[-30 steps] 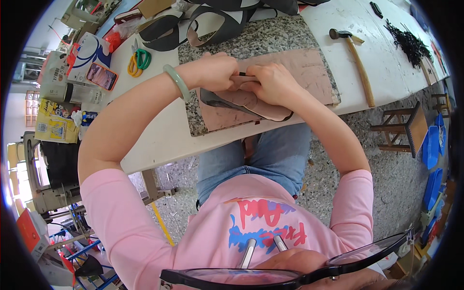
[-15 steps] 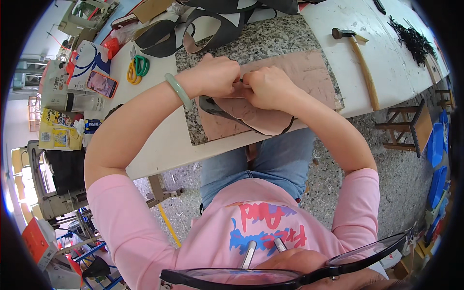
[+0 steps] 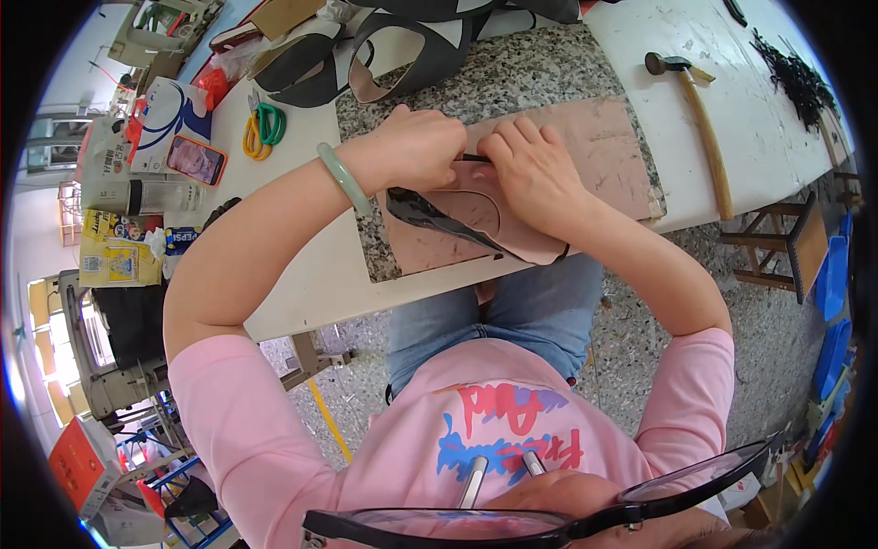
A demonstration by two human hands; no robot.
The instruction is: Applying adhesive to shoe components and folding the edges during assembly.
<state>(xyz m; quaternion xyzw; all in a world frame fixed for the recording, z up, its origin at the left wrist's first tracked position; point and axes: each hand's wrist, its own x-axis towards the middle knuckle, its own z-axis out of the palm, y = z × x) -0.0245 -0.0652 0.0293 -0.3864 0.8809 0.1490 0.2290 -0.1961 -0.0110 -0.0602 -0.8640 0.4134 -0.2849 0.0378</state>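
Note:
A black shoe upper with a pinkish-beige lining lies bent on a tan sheet in front of me. My left hand, with a pale green bangle on its wrist, is closed in a pinch on the upper's far edge. Close beside it, my right hand curls its fingers over the same edge from the right. A short black strip of that edge shows between both hands. My fingertips are mostly hidden.
Under the sheet is a speckled stone slab. More black pieces with light lining are piled behind it. A hammer rests at the right, scissors and a phone at the left. Black scraps lie far right.
My right hand has turned and loosened, its fingers now more spread over the edge. The upper has shifted, showing more of its black outer side. The whole view has moved slightly.

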